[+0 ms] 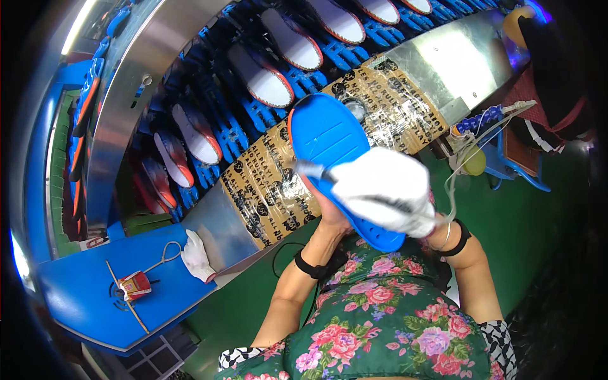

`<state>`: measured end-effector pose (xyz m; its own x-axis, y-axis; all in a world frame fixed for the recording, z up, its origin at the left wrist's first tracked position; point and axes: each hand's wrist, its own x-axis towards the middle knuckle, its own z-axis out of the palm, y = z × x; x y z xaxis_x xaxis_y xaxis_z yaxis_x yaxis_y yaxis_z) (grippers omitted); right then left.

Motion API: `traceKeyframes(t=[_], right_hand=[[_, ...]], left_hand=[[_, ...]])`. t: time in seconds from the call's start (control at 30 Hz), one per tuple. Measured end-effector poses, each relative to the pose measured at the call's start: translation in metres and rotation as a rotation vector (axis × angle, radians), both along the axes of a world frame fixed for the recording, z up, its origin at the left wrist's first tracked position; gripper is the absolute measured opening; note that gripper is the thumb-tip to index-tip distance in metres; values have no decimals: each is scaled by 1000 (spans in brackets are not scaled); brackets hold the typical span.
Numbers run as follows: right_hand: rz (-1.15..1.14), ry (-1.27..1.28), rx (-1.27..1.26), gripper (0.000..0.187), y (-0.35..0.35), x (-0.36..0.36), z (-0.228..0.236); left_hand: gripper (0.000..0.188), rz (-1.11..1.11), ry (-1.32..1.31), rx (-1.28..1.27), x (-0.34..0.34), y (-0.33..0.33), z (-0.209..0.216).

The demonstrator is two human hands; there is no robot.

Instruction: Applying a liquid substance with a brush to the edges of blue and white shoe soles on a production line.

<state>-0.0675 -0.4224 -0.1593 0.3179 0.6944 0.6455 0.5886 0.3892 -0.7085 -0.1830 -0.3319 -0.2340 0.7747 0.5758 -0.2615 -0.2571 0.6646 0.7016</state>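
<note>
Left hand grips blue sole by taped ledge, gloved right hand clenches blurred tool over it; a loose left grip could let the tool skid off.

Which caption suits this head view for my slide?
Left hand holding a blue shoe sole; gloved right hand over it with a blurred tool.

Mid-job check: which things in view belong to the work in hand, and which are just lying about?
In the job:
blue sole, in the left hand
blurred tool, in the gloved right hand
racked shoe uppers, probably

Apparently lying about, on the blue table:
loose white glove, at the edge
red container
thin stick
</note>
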Motion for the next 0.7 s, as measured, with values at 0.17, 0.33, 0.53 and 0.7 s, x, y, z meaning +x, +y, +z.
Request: traceKeyframes(t=[0.17, 0.33, 0.53, 0.7], right_hand=[[-15, -188, -25, 28, 2, -1, -8], [133, -11, -40, 24, -8, 12, 0], [61, -235, 83, 27, 1, 1, -20], [77, 55, -13, 25, -15, 18, -17]], left_hand=[[105, -67, -37, -126, -12, 7, -17], [106, -69, -37, 1, -19, 18, -29], [103, -108, 11, 3, -14, 31, -21], [107, 18, 50, 46, -12, 36, -20]])
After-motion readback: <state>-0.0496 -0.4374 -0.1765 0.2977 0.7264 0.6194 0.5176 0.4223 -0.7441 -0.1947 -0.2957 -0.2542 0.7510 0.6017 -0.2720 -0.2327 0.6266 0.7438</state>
